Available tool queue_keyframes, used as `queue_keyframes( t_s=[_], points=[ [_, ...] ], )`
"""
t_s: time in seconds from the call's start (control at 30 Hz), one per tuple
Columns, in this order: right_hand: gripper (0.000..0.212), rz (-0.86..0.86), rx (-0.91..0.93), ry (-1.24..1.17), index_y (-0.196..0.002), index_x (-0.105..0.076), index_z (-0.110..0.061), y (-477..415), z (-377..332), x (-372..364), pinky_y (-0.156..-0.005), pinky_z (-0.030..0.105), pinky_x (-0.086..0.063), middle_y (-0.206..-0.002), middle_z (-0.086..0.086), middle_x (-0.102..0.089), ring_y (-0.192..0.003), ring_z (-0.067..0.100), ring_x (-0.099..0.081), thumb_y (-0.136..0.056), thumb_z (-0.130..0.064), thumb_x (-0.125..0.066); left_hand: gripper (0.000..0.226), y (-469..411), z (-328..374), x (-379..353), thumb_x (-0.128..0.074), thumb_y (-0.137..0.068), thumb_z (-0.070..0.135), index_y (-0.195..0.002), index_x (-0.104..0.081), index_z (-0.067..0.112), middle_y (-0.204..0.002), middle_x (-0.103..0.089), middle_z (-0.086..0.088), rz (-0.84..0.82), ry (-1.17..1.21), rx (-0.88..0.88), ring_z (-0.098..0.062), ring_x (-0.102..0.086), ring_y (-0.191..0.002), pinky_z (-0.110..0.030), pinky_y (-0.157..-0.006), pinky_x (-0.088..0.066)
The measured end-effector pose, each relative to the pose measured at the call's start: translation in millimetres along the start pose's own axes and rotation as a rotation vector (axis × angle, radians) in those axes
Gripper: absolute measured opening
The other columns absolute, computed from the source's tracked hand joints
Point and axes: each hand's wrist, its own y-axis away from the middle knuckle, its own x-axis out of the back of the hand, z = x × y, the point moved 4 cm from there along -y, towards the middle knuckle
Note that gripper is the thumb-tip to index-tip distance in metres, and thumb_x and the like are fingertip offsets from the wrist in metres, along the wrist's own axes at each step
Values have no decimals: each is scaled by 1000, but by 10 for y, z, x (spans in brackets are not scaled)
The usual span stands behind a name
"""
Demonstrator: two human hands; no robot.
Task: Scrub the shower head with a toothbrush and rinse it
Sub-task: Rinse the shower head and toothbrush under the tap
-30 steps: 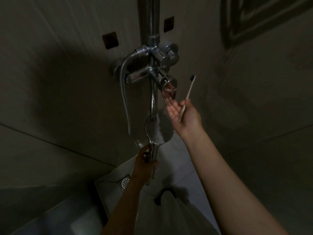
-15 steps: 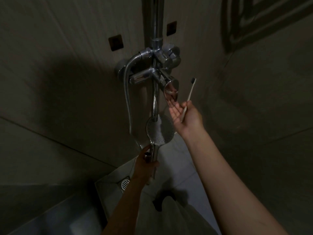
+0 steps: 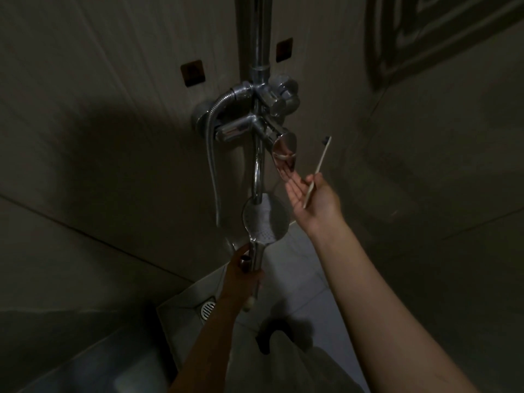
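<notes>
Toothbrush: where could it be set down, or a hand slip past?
Bare floor tiles lie between the drain and the right forearm. A hand can pass left of the hose. Crowded around the faucet: right hand, toothbrush, shower head, left hand.

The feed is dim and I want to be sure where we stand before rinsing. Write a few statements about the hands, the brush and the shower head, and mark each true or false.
1. The left hand grips the shower head by its handle. True.
2. The toothbrush bristles are pressed on the spray face. False: the right hand holds it with the bristles up, apart from the shower head.
3. The spray face is turned toward the camera. True.
4. The floor drain lies to the right of the right arm. False: it lies beside the left forearm.
</notes>
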Motion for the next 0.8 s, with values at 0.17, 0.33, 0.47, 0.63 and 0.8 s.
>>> queue_keyframes(
  t_s=[0.17, 0.33, 0.47, 0.63, 0.8],
  points=[
    [41, 72, 14, 12, -68, -39, -14, 30, -6, 273, -96, 32, -44, -129, 22, -57, -121, 30, -55, -103, -29, -25, 61, 37, -6, 4, -60, -76, -15, -126, -50, 19, -86, -61, -15, -26, -25, -11, -14, -56, -48, -22, -43, -47],
    [39, 188, 38, 0, -70, -35, -14, 42, 22, 597, -108, 34, -35, -139, 23, -47, -129, 32, -46, -104, -25, -21, 62, 44, -30, -31, -59, -75, -16, -126, -50, 18, -83, -61, -11, -35, -47, 3, -5, -57, -40, -18, -41, -46],
    [38, 255, 47, -17, -72, -38, -11, 62, 31, 794, -111, 36, -33, -142, 24, -43, -132, 33, -43, -104, -25, -21, 61, 26, -28, -47, -61, -73, -14, -122, -52, 22, -68, -64, -6, -46, -85, -6, -8, -57, -39, -21, -42, -47],
    [37, 303, 46, 7, -72, -39, -11, 82, 79, 918, -107, 35, -37, -139, 24, -46, -129, 33, -46, -104, -24, -25, 54, 35, -77, 26, -63, -74, -11, -122, -55, 12, -65, -63, -7, -15, -84, 12, -9, -58, -41, -21, -42, -48],
    [38, 328, 46, 37, -69, -38, -11, 105, 168, 939, -107, 35, -38, -136, 25, -48, -127, 33, -48, -103, -23, -26, 55, 0, -87, 145, -64, -72, -16, -120, -56, 7, -65, -63, 1, 51, -72, -24, 2, -57, -41, -12, -40, -45]
  ],
)
